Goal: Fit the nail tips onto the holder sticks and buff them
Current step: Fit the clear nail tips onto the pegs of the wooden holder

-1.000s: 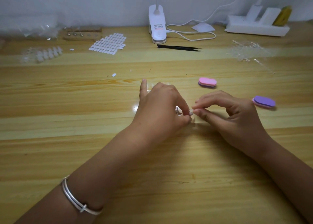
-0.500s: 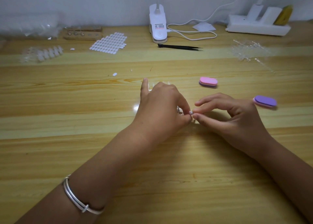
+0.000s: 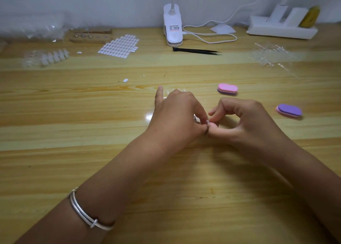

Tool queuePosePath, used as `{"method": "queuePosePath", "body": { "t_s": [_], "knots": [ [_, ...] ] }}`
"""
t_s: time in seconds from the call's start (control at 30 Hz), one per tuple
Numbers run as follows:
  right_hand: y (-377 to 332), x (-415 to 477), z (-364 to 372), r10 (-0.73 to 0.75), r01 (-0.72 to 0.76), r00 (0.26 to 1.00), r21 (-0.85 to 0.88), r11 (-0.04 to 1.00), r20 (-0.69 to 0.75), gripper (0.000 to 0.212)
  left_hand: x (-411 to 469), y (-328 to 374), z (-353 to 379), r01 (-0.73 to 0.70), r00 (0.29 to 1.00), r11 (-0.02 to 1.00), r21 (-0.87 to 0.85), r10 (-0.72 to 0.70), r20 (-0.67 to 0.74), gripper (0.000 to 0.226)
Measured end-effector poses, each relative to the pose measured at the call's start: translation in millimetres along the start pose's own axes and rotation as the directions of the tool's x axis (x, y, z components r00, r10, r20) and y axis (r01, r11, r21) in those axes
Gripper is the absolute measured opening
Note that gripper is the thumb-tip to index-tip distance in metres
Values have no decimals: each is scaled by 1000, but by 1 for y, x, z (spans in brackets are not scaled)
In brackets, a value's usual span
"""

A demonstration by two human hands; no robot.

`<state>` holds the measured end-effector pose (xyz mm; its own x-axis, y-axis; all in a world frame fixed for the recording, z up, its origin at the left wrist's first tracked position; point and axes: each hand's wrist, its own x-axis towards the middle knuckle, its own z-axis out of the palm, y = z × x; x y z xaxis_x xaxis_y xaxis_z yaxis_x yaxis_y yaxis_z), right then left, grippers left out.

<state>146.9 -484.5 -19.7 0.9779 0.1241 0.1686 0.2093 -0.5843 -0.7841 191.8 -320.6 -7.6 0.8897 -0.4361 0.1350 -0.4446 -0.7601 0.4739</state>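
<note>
- Head view: a glossy yellow wooden table (image 3: 55, 114) fills the scene and runs to a pale wall (image 3: 92, 3) at the far edge.
- Two hands meet at the middle of the table. The left hand (image 3: 177, 118) wears a silver bangle (image 3: 86, 216) on its wrist.
- Two oval buffer blocks lie to the right of the hands: a pink block (image 3: 227, 89) farther off and a purple block (image 3: 289, 110) at the right, both apart from the fingers.
- Along the far edge there is one white lamp base (image 3: 173, 27) with a looped white cable (image 3: 210, 38), one white power strip (image 3: 282, 29), one pair of black tweezers (image 3: 196, 51), one sheet of white oval stickers (image 3: 119, 46) and one wooden block (image 3: 90, 36).
- A cluster of clear nail tips (image 3: 48, 57) lies far left. A pile of clear sticks (image 3: 271, 54) lies far right. Neither can be counted.
- One stray white oval (image 3: 125, 80) lies alone, beyond the left hand.
- The left hand is curled, thumb and forefinger closed narrowly on a small pale piece (image 3: 207, 121), with one finger pointing straight away.
- The right hand (image 3: 254, 125) pinches the same piece from the right. Its thumb tip touches the left thumb.
- The piece sits between the two sets of fingertips, just above the table. It is too small to tell whether it is a tip or a stick end.
</note>
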Motion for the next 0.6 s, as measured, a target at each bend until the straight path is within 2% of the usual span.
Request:
{"method": "queuePosePath", "body": {
  "t_s": [0.2,0.37,0.47,0.53,0.6],
  "knots": [
    [-5,10,-5,24,-19,994,-44,999,106,11,0,-1,1,-11,1000,1000,23,11,4,8],
    [-7,9,-7,21,-7,991,-106,994,131,12,-4,1,-1,-40,999,997,70,40,-2,9],
    [-11,10,-19,11,16,983,-142,990,185,11,-11,-6,-3,-87,996,993,81,89,-22,20],
    [-13,11,-26,16,15,982,-161,987,190,19,-15,-16,-5,-88,994,994,70,92,-60,30],
    [-14,12,-28,28,3,983,-171,985,182,28,-17,-24,-8,-66,993,995,69,72,-89,30]
  ]
}}
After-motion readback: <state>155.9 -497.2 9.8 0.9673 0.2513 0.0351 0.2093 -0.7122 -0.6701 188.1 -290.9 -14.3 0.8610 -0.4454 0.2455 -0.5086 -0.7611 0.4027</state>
